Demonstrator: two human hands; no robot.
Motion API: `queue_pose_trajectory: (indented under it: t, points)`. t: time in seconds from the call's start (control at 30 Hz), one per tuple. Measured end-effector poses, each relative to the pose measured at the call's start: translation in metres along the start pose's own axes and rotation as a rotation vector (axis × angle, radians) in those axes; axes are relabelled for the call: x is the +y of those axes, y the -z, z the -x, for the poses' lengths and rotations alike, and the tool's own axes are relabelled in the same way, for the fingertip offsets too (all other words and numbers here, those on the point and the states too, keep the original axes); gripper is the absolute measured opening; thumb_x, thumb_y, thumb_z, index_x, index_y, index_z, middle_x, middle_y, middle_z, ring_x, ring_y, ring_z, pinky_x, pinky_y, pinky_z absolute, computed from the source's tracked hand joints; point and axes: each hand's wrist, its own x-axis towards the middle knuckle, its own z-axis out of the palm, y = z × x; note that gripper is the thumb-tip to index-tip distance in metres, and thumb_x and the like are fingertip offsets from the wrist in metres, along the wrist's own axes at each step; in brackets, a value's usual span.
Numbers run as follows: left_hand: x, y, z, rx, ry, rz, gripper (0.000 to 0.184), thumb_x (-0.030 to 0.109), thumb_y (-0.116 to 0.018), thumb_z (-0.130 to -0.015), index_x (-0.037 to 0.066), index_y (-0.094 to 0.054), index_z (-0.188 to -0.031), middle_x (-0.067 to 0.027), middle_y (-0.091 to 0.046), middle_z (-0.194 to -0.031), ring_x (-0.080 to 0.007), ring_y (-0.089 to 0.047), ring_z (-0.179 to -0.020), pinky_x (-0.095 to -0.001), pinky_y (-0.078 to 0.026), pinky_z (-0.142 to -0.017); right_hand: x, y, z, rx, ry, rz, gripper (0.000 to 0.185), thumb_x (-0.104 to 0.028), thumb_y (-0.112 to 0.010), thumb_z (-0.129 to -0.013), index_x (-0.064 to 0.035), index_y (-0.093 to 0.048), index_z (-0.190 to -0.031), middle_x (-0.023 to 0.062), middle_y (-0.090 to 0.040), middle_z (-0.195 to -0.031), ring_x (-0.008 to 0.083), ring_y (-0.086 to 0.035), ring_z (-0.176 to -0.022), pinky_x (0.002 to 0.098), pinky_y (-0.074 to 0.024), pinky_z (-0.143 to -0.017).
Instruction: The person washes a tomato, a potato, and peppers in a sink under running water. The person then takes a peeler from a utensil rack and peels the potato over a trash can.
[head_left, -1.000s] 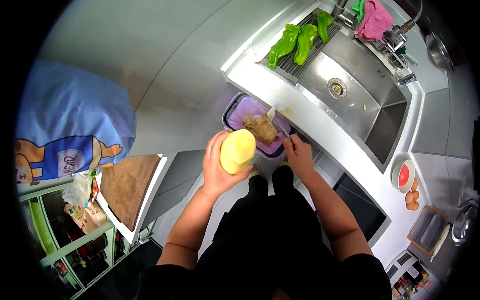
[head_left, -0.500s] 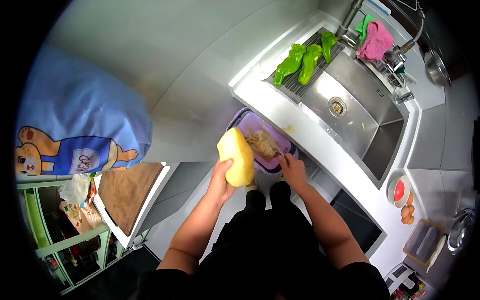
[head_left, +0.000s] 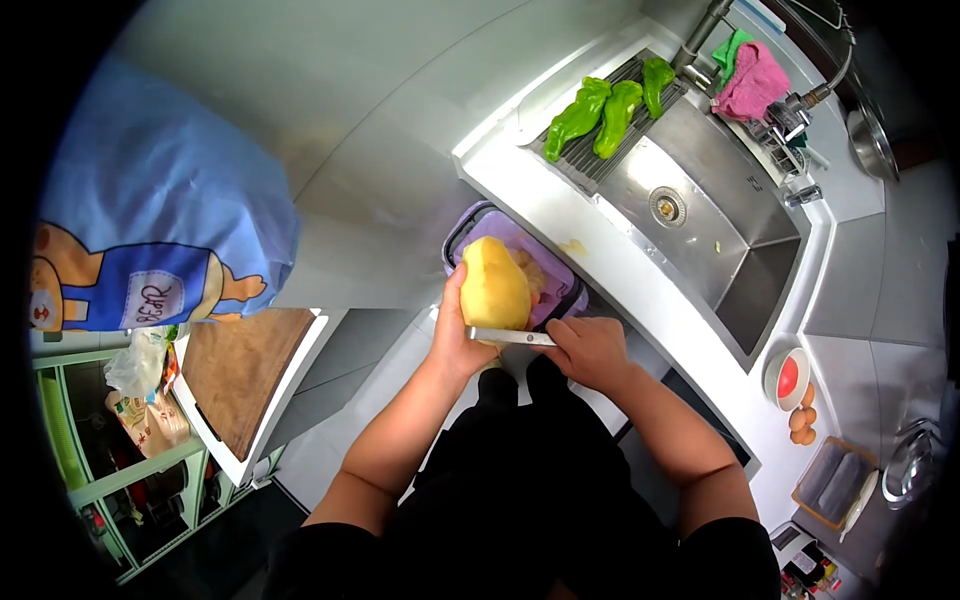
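A big peeled potato (head_left: 495, 285), pale yellow and smooth, rests in my left hand (head_left: 455, 335), whose fingers wrap its left side and base. My right hand (head_left: 590, 350) grips a metal peeler (head_left: 505, 336) by its handle. The peeler's head lies across the lower end of the potato, close to my left fingers. Beneath both hands stands a trash bin with a purple liner (head_left: 480, 222). Peelings inside it are mostly hidden behind the potato.
Several green peppers (head_left: 578, 120) lie on a rack beside the steel sink (head_left: 690, 165). A white bowl (head_left: 787, 380) and several eggs (head_left: 803, 425) sit on the counter at right. A wooden board (head_left: 235, 375) and a blue bear-print cover (head_left: 180, 200) are at left.
My right hand has come up from over the bin, bringing the peeler onto the potato's lower end. The potato has shifted slightly right, and the view has turned a little.
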Motion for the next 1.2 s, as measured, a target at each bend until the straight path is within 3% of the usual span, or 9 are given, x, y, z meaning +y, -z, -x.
queue_pose_trajectory:
  t: [0.47,0.53,0.6,0.77,0.83,0.93,0.97,1.07,1.2]
  points:
    - [0.007,0.029,0.001,0.236,0.101,-0.015,0.057,0.056,-0.042,-0.078,0.013,-0.047,-0.115,-0.0127,-0.052,-0.108,-0.0315,-0.052,-0.094,-0.0461,-0.043,-0.079,0.026,-0.045,0.004,-0.095,0.068,-0.058,0.03,-0.033,-0.061,-0.075,-0.0094,-0.045,-0.065,0.0036,-0.049,-0.052,0.0218,-0.052,-0.043,0.0338,-0.0359,-0.037]
    - [0.003,0.035,0.003,0.242,0.12,-0.006,0.057,0.056,-0.043,-0.078,0.012,-0.047,-0.114,-0.0129,-0.052,-0.108,-0.0315,-0.051,-0.094,-0.0456,-0.043,-0.079,0.034,-0.056,0.008,-0.132,-0.078,-0.041,0.026,-0.033,-0.058,-0.076,-0.0101,-0.047,-0.069,0.0055,-0.049,-0.049,0.0241,-0.052,-0.042,0.0356,-0.0377,-0.037]
    - [-0.004,0.038,0.006,0.267,0.18,0.016,0.053,0.056,-0.04,-0.078,0.014,-0.047,-0.11,-0.0105,-0.053,-0.103,-0.0302,-0.054,-0.088,-0.0414,-0.045,-0.069,0.039,-0.062,0.01,-0.169,-0.082,-0.047,0.027,-0.033,-0.058,-0.077,-0.0102,-0.047,-0.068,0.0061,-0.049,-0.05,0.0249,-0.052,-0.044,0.0362,-0.0377,-0.038]
    - [-0.003,0.051,0.005,0.33,0.179,0.043,0.051,0.055,-0.04,-0.078,0.013,-0.051,-0.105,-0.0104,-0.055,-0.099,-0.0304,-0.055,-0.086,-0.0408,-0.045,-0.068,0.044,-0.087,0.019,-0.175,-0.149,-0.122,0.026,-0.033,-0.057,-0.078,-0.0096,-0.05,-0.07,0.0089,-0.051,-0.052,0.0293,-0.054,-0.049,0.0397,-0.0398,-0.042]
    - [0.001,0.05,0.007,0.28,0.208,-0.016,0.05,0.055,-0.04,-0.079,0.014,-0.052,-0.104,-0.0093,-0.056,-0.096,-0.0307,-0.055,-0.086,-0.0405,-0.046,-0.067,0.049,-0.096,0.016,-0.219,-0.351,0.002,0.025,-0.034,-0.056,-0.079,-0.0088,-0.055,-0.076,0.0117,-0.054,-0.056,0.032,-0.055,-0.053,0.0416,-0.0428,-0.048]
    - [-0.004,0.026,0.02,0.297,0.172,-0.143,0.049,0.056,-0.04,-0.079,0.014,-0.053,-0.103,-0.0081,-0.057,-0.095,-0.0302,-0.056,-0.084,-0.0408,-0.046,-0.065,0.072,-0.093,0.021,-0.202,-0.611,-0.103,0.027,-0.034,-0.053,-0.081,-0.0086,-0.059,-0.08,0.015,-0.057,-0.061,0.0343,-0.056,-0.058,0.0434,-0.0445,-0.053]
    - [-0.004,0.031,0.017,0.269,0.137,-0.145,0.049,0.056,-0.04,-0.079,0.015,-0.052,-0.104,-0.0072,-0.058,-0.094,-0.0298,-0.056,-0.083,-0.0412,-0.046,-0.064,0.075,-0.091,0.023,-0.33,-0.724,-0.152,0.032,-0.036,-0.051,-0.081,-0.0068,-0.062,-0.088,0.0175,-0.06,-0.068,0.036,-0.058,-0.067,0.0439,-0.0469,-0.061]
    - [0.002,0.052,0.009,0.234,0.125,-0.131,0.052,0.056,-0.043,-0.078,0.016,-0.048,-0.112,-0.0089,-0.053,-0.104,-0.0311,-0.051,-0.095,-0.042,-0.044,-0.071,0.073,-0.103,0.033,-0.283,-0.654,-0.316,0.032,-0.037,-0.052,-0.081,-0.0069,-0.061,-0.084,0.0166,-0.058,-0.065,0.0363,-0.057,-0.063,0.0443,-0.0456,-0.057]
    - [0.005,0.052,0.007,0.196,0.135,-0.157,0.052,0.057,-0.042,-0.079,0.017,-0.049,-0.112,-0.0081,-0.054,-0.104,-0.029,-0.052,-0.095,-0.0423,-0.044,-0.073,0.017,-0.054,0.015,-0.183,-0.549,-0.294,0.031,-0.037,-0.054,-0.08,-0.0067,-0.058,-0.075,0.0135,-0.057,-0.061,0.0332,-0.056,-0.056,0.0425,-0.044,-0.051]
